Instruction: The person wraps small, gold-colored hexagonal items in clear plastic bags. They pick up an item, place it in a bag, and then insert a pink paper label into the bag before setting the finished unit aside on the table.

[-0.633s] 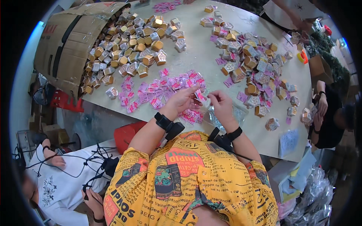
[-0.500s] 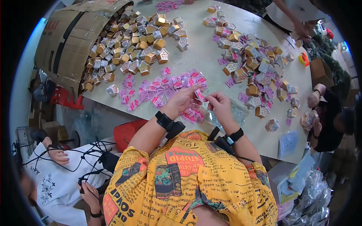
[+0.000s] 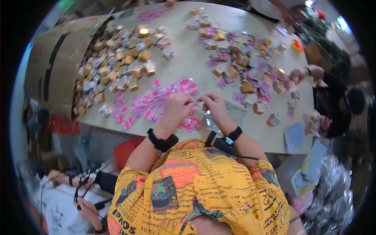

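Note:
Above the table's near edge, my left hand [image 3: 178,109] is closed, its fingertips pinched together with the knuckles facing up. My right hand [image 3: 215,107] is closed in a similar pinch, fingertips close to the left ones. Whatever lies between the fingers is too small and blurred to name. Beneath and left of my left hand spreads a heap of small pink printed packets [image 3: 145,106]. Under my right hand lies a layer of clear plastic bags [image 3: 234,116], reaching out to its right.
A large cardboard box [image 3: 55,66] lies on its side at left, with many gold and white house-shaped pieces [image 3: 121,62] outside it. Another pile [image 3: 243,58], mixed with pink packets, lies at right. A co-worker's hand [image 3: 299,75] reaches toward it. An orange tape dispenser [image 3: 297,46] stands beyond.
The pink packet seen in my left hand no longer shows. My left hand has turned knuckles up and both hands have drawn together. The whole view has shifted; the co-worker at right has reached in.

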The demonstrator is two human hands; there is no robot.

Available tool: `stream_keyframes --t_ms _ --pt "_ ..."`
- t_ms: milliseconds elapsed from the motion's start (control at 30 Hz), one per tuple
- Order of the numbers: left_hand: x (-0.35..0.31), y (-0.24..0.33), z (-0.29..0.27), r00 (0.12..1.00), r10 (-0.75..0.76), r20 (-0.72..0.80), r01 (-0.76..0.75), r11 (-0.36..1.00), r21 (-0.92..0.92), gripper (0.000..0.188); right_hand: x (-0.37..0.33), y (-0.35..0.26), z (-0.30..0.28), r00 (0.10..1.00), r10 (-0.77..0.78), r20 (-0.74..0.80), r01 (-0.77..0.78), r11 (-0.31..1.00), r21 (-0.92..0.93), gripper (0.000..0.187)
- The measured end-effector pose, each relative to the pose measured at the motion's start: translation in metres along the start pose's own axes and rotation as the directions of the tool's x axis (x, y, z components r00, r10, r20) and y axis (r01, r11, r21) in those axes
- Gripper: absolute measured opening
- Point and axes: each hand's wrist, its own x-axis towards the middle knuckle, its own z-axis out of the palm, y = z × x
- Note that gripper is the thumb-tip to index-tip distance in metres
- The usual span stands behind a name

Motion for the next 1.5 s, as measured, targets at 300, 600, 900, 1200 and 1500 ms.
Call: stream_keyframes --t_ms 300,600,900,1200,1500 --pt "0.003 -0.006 0.004 0.963 -0.252 0.096 0.266 0.945 -0.192 0.01 0.003 0.015 0.002 0.986 0.078 0.151 -0.125 0.934 0.334 0.012" --pt "0.036 0.029 -0.008 0.926 0.321 0.201 -0.346 0.932 0.106 0.012 -0.003 0.013 -0.016 0.979 0.097 0.18 -0.148 0.943 0.297 0.01" --pt "0.042 0.008 0.005 0.87 0.3 0.391 -0.355 0.932 0.075 0.011 -0.006 0.013 -0.029 0.984 0.058 0.167 -0.068 0.996 0.055 0.011" --pt "0.043 -0.05 0.025 0.651 -0.227 0.725 0.659 0.642 -0.391 0.01 -0.012 0.003 -0.021 0.751 -0.494 0.439 0.592 0.207 -0.779 0.01" --pt "0.053 -0.062 0.059 0.537 -0.077 0.84 0.606 0.728 -0.321 0.025 -0.014 0.01 -0.039 0.786 -0.541 0.299 0.448 0.165 -0.879 0.014"
